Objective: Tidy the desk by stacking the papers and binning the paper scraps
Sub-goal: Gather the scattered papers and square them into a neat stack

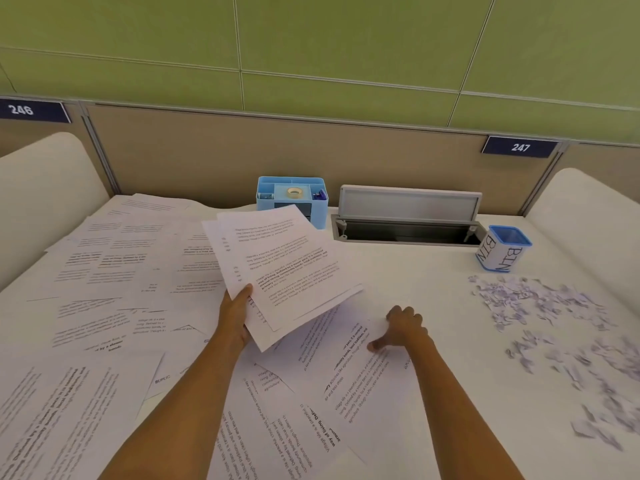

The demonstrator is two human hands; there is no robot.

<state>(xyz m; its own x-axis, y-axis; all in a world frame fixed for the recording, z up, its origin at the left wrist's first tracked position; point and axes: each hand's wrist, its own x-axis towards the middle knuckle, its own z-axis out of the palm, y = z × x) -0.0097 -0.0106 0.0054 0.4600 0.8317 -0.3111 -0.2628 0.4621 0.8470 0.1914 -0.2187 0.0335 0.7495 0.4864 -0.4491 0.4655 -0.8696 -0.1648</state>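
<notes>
One white desk lies before you, and printed sheets cover its left and near parts; they overlap too much for you to count, well over a dozen. One spread of torn paper scraps covers the right side, too many and too small to count. One open cable hatch sits at the back, lid raised. One blue organiser stands left of it, holding one roll of tape. One small cup with a blue rim, labelled BIN, stands at the back right, just beyond the scraps. Two number plates, 246 and 247, are fixed to the partition.

Your left hand is closed on the near-left corner of a held sheaf of at least three sheets, thumb on top, lifted clear of the desk. Your right hand rests palm down on one loose sheet, fingers curled at its far edge, thumb spread; you cannot tell whether it grips.
</notes>
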